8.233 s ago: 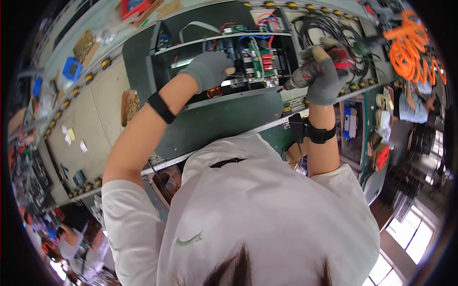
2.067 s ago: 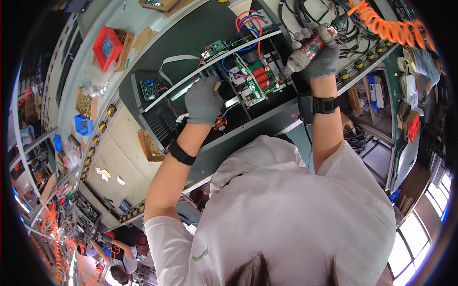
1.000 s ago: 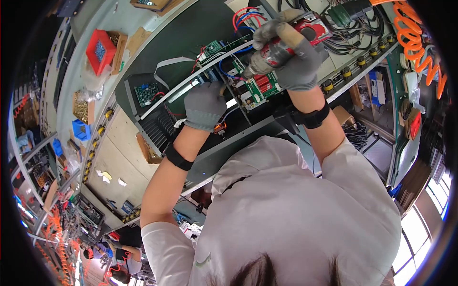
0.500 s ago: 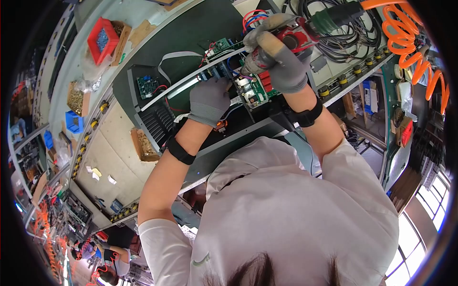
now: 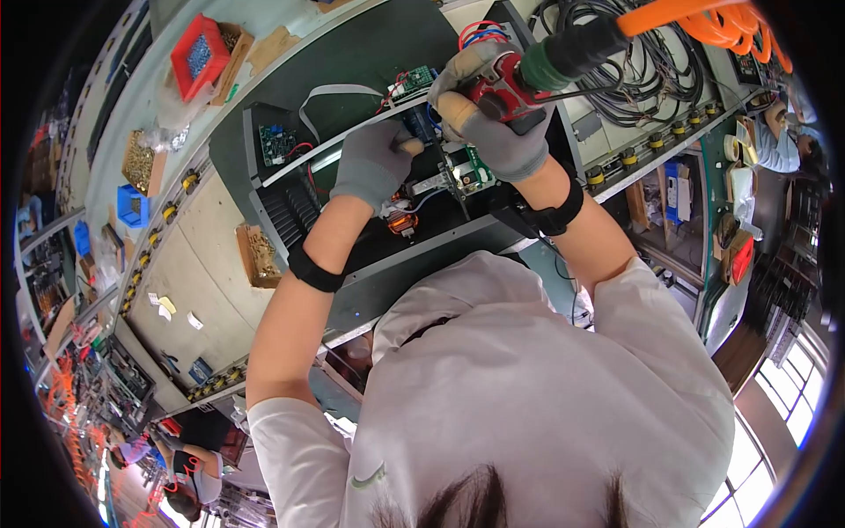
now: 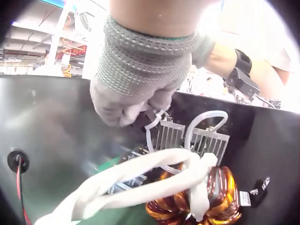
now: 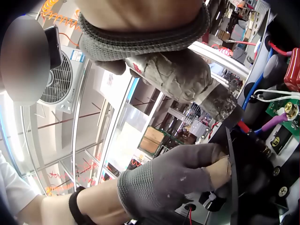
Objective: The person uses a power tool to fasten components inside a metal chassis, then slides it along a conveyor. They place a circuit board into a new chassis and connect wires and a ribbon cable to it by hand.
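Gripping screwdriver (image 5: 503, 84) with right hand (image 5: 493, 119), wrapped round taped barrel, above far right of open black chassis (image 5: 422, 255). Pinching bit (image 7: 228, 150) with curled left hand (image 5: 370, 163), just left, inside chassis. Hemmed by wires (image 5: 480, 35) and green board (image 5: 475, 172); scant room.

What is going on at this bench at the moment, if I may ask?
A person in grey gloves is working inside an open black chassis full of circuit boards and wiring. The right hand grips a red powered screwdriver fed by an orange coiled hose and points it down into the chassis. The left hand reaches in beside it, fingertips curled at the bit, seemingly pinching it to steady it. Whether a screw sits under the tip is hidden.
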`<state>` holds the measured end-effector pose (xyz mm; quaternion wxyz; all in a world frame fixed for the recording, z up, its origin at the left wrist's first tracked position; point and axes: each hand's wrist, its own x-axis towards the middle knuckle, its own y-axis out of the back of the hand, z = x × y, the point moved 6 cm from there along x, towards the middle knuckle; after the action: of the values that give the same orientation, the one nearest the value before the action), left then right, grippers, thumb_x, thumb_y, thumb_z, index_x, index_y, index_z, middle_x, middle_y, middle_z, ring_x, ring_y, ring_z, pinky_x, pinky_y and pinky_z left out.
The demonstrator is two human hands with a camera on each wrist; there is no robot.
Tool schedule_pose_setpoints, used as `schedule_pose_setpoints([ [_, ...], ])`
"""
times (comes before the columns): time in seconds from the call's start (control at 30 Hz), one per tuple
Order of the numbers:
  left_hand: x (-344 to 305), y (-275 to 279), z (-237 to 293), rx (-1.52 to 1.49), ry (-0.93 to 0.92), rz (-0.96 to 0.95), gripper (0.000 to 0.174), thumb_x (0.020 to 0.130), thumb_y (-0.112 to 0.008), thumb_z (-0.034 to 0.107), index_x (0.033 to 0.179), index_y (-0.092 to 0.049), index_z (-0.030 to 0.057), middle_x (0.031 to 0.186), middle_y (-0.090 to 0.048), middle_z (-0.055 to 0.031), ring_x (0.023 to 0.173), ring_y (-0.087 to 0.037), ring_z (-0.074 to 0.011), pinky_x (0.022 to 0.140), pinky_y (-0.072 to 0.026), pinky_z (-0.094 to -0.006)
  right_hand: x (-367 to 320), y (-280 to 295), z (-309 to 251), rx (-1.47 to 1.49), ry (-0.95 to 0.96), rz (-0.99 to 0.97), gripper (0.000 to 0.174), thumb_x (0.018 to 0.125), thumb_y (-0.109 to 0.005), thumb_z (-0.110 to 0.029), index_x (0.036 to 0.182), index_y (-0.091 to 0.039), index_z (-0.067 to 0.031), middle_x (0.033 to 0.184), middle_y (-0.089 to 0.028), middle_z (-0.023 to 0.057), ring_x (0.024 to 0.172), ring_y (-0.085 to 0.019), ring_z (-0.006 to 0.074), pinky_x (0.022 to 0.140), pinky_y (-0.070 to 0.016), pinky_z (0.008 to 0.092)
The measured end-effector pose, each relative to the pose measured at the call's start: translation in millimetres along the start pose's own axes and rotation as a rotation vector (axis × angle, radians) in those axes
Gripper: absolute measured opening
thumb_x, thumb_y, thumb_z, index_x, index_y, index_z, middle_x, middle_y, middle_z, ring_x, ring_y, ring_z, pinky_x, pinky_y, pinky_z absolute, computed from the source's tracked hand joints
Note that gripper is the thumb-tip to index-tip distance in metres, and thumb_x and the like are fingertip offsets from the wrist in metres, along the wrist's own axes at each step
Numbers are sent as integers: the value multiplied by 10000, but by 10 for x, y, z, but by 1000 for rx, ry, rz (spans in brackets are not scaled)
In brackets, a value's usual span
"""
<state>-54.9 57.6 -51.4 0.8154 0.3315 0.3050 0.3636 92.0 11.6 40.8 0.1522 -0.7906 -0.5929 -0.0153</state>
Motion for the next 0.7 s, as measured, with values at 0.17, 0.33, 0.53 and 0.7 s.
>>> schedule_pose_setpoints([
  [0.17,121,-171,47,119,-9,-201,217,769,-626,189,930,-649,45,903,-646,-178,884,-613,-344,768,-483,-401,-11,-92,-24,-89,48,-50,231,684,-676,90,870,-584,-11,806,-593,42,712,-556,88,622,-477,236],
  [0.33,200,-279,-31,148,26,-330,277,776,-625,232,967,-656,34,950,-651,-175,916,-622,-335,792,-492,-387,-41,-141,14,-125,31,-112,229,689,-657,114,850,-574,-25,804,-593,43,714,-573,104,634,-483,241],
  [0.53,53,-187,53,102,-3,-175,217,789,-596,179,967,-633,61,941,-638,-178,922,-597,-356,794,-472,-420,-86,-142,45,-173,-19,-79,255,688,-664,103,878,-559,-32,743,-600,43,659,-579,95,583,-471,227],
  [0.7,45,-152,67,78,12,-166,198,786,-592,171,944,-630,58,932,-641,-169,920,-601,-350,792,-476,-417,-85,-132,77,-143,61,-67,192,714,-669,74,844,-572,-30,694,-593,40,570,-556,98,507,-454,229],
])
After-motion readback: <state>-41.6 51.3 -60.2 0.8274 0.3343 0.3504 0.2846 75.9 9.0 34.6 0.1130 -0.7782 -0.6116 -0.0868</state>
